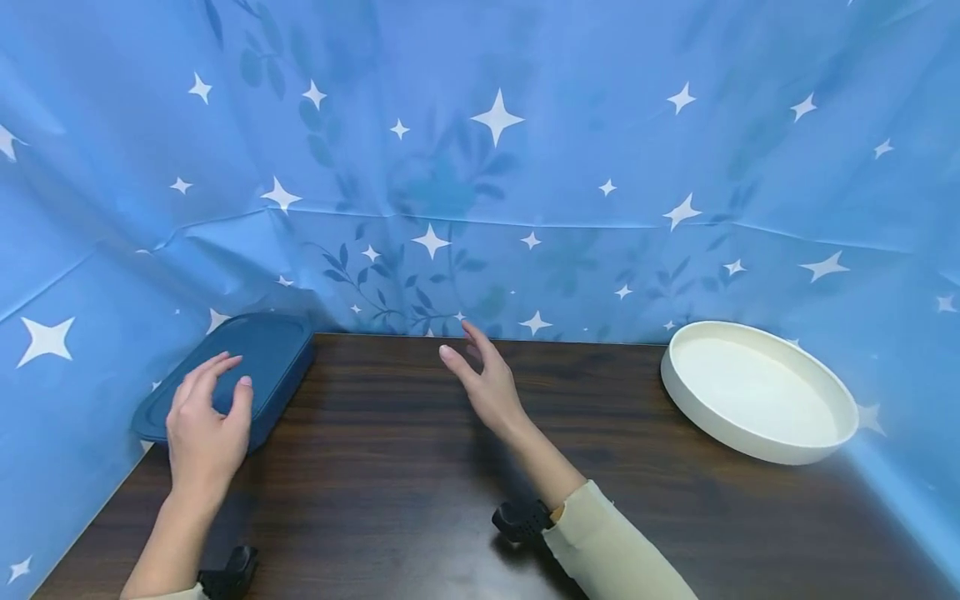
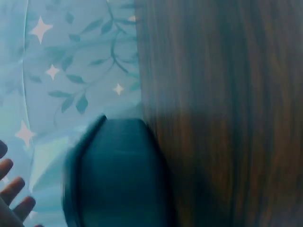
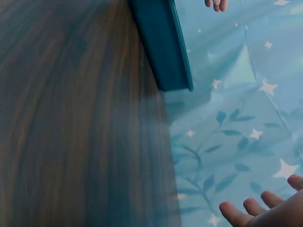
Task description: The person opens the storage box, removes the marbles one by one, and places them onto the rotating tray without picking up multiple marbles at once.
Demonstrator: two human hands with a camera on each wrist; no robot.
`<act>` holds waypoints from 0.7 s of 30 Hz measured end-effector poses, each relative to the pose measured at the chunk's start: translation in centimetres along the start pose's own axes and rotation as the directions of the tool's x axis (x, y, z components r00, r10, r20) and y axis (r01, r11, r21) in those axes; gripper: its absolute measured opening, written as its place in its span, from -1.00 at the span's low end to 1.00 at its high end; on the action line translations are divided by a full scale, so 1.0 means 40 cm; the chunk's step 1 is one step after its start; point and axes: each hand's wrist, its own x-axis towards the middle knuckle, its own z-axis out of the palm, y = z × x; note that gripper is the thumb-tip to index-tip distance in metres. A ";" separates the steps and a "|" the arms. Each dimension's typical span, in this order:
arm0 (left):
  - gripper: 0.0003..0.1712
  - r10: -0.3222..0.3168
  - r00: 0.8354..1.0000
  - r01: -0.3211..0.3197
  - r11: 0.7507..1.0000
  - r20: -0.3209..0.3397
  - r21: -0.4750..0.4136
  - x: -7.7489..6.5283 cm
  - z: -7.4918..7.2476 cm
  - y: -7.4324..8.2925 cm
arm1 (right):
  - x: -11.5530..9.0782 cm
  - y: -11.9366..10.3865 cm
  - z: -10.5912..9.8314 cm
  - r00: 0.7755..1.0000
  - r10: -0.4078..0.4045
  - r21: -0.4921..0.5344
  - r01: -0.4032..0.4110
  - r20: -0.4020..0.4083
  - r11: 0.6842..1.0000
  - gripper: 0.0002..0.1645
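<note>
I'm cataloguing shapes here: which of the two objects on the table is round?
The white dish, at the right of the head view. It curves all round, whereas the blue box by the left hand has straight sides.

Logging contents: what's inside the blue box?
Only the closed outside of the blue box shows; the inside is covered, so any contents can't be seen.

Round cream shallow-walled tray (image 1: 761,387) at right on dark wood-grain tabletop (image 1: 390,500); blue cloth backdrop (image 1: 570,142), printed with white four-pointed stars (image 1: 498,118) and leafy sprays (image 1: 424,298), behind tabletop.
</note>
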 end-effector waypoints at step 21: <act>-0.34 -0.438 0.860 0.333 0.871 0.261 0.362 0.018 -0.036 -0.136 | 0.046 0.008 0.239 0.991 0.060 0.270 -0.091 0.121 0.958 -0.08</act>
